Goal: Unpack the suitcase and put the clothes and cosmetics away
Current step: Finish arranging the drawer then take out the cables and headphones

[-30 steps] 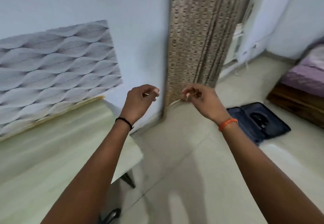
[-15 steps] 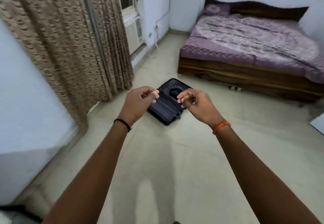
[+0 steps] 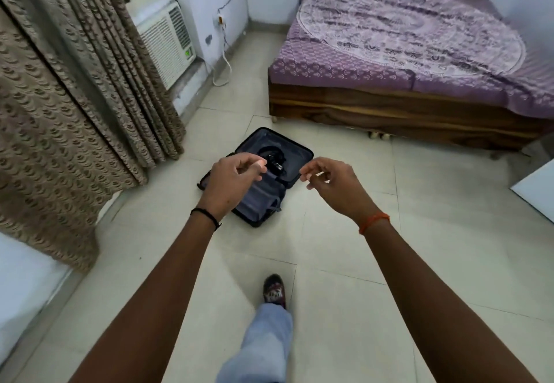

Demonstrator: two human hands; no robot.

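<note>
Open suitcase on floor beyond both hands.

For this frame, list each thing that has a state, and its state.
suitcase: open flat on the floor, a dark item inside
left hand: fingers loosely curled, holding nothing visible
right hand: fingers loosely curled, holding nothing visible
curtain: drawn, hanging to the floor
bed: made, purple cover spread
</note>
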